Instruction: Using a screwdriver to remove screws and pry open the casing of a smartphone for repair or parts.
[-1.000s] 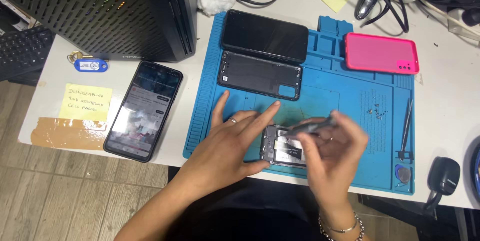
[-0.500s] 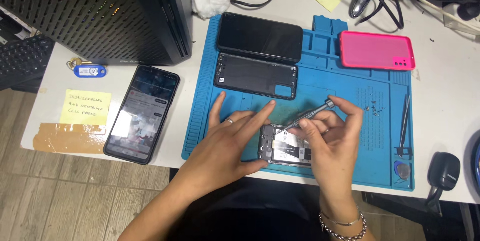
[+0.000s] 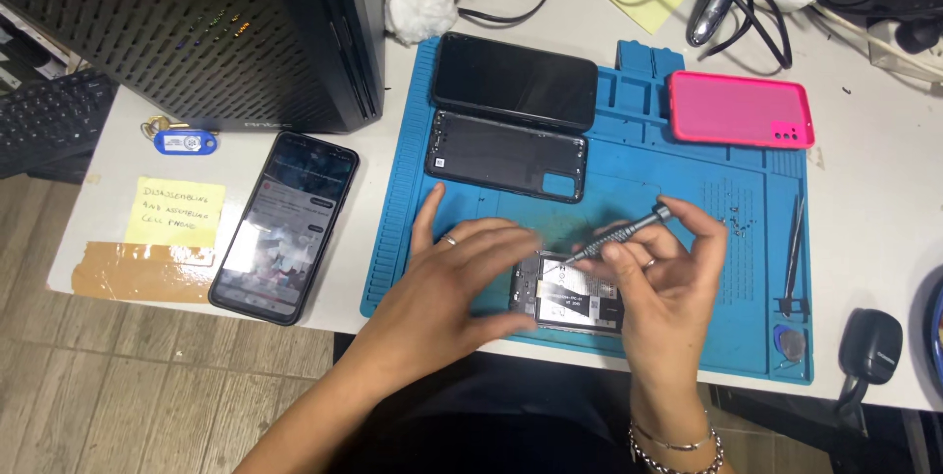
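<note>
The right hand (image 3: 660,278) is pinching a slim grey precision screwdriver (image 3: 621,232) between thumb and fingertips, its shaft slanting down and to the left so that the tip is meeting the upper edge of an opened phone (image 3: 580,299) whose innards are showing. The left hand (image 3: 462,273) is lying flat with fingers spread, pressing on the left end of that opened phone and steadying it rather than clenching around it; a ring is showing on one finger. The opened phone is lying near the front edge of a blue repair mat (image 3: 678,179), between the two hands. Farther back on the mat a black phone back cover (image 3: 506,155) is lying just in front of a dark phone screen (image 3: 515,82), the two touching or nearly so. A pink phone case (image 3: 739,109) is resting at the mat's far right corner, well apart from the hands. A pair of tweezers (image 3: 792,248) is lying along the mat's right side, with tiny screws (image 3: 737,223) scattered beside the right hand's fingertips. Off the mat to the left, a lit smartphone (image 3: 285,223) is lying on the white desk (image 3: 884,189), beside a yellow sticky note (image 3: 175,213) and a blue key tag (image 3: 184,141), in front of a black computer tower (image 3: 196,32).
</note>
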